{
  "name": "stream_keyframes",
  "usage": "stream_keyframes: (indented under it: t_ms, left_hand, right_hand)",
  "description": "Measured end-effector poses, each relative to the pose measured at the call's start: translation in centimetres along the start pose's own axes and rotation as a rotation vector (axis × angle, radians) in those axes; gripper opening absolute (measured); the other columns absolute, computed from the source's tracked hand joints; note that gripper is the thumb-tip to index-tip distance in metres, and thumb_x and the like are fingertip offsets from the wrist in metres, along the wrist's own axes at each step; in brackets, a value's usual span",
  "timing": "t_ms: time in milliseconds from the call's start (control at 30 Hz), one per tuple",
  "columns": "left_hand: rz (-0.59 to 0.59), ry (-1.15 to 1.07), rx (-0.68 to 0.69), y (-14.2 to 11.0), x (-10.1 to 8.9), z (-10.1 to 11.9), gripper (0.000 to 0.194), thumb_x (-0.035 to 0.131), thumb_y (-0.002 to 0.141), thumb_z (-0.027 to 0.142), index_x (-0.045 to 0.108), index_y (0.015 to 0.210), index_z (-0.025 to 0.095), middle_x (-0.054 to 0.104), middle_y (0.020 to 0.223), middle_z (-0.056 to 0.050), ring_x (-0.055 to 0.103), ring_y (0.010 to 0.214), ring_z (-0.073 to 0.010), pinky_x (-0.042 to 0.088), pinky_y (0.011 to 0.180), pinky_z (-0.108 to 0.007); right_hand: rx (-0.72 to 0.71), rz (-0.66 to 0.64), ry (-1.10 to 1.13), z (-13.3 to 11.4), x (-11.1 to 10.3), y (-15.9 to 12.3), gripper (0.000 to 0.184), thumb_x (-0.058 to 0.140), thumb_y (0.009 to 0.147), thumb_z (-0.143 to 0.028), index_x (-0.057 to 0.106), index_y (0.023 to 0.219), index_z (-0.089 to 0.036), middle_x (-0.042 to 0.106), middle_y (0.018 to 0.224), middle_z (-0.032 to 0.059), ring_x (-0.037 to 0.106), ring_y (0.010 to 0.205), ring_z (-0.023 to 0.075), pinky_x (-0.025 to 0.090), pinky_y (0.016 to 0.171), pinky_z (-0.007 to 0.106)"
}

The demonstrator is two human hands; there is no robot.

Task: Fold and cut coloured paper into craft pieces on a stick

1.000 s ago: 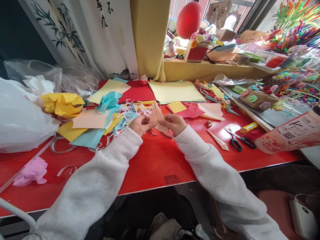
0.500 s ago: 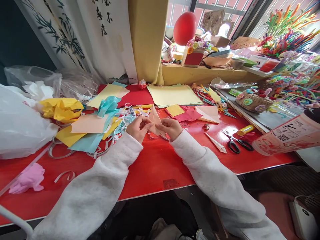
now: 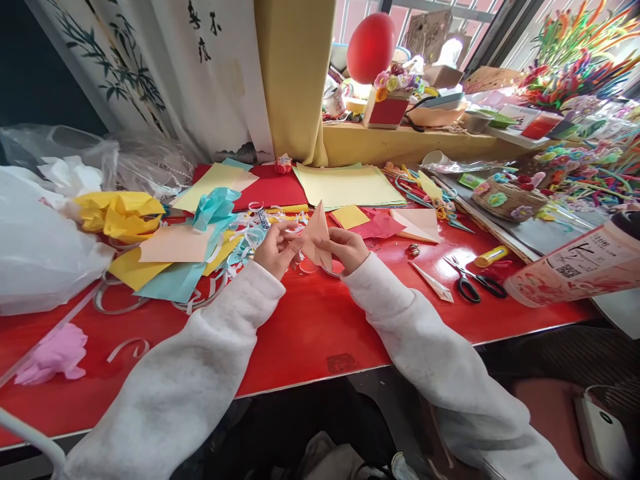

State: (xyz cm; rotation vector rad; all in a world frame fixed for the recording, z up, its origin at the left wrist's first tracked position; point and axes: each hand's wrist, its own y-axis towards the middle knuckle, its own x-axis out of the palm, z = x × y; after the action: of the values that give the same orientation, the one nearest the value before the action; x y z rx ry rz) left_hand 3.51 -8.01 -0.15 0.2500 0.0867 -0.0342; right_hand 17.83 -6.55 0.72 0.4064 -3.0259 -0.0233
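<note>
Both my hands hold a folded peach paper piece [image 3: 317,237] with a pointed tip, just above the red table [image 3: 310,327]. My left hand [image 3: 273,249] pinches its left edge with thumb and fingers. My right hand [image 3: 348,248] grips its right side, fingers curled round it. White sleeves cover both my arms. Curled white paper strips [image 3: 260,223] lie just behind my left hand.
Coloured paper sheets [image 3: 175,257] and yellow tissue [image 3: 120,213] lie at left, a plastic bag [image 3: 35,240] at far left. Black scissors [image 3: 473,283], a glue stick [image 3: 493,255] and a folded paper dart [image 3: 433,282] lie right. A basket [image 3: 510,197] and pale yellow sheets [image 3: 347,183] sit behind.
The peach paper has been turned and lifted a little between my hands; its point now stands higher. My left fingers have shifted along its edge.
</note>
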Motion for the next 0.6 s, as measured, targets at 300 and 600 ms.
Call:
stream_keyframes:
  t_ms: [300,600]
  left_hand:
    - [-0.134,0.12,-0.136,0.0,-0.1,-0.6,0.03,0.059,0.061,0.044,0.055,0.068,0.014,0.053,0.049,0.002,0.05,0.044,-0.0102,0.044,0.05,-0.025]
    - [-0.028,0.137,-0.121,-0.3,-0.4,1.1,0.03,0.058,0.062,0.044,0.055,0.061,0.015,0.052,0.045,0.003,0.048,0.04,-0.0076,0.039,0.043,-0.019]
  right_hand:
    - [-0.152,0.067,-0.227,0.2,-0.1,0.0,0.03,0.059,0.06,-0.044,0.055,0.062,-0.014,0.04,0.055,-0.0028,0.038,0.055,0.0068,0.032,0.051,0.022]
    - [-0.142,0.072,-0.235,0.4,0.0,0.2,0.03,0.059,0.059,-0.042,0.056,0.061,-0.013,0.044,0.057,-0.0015,0.039,0.054,0.0072,0.03,0.049,0.022]
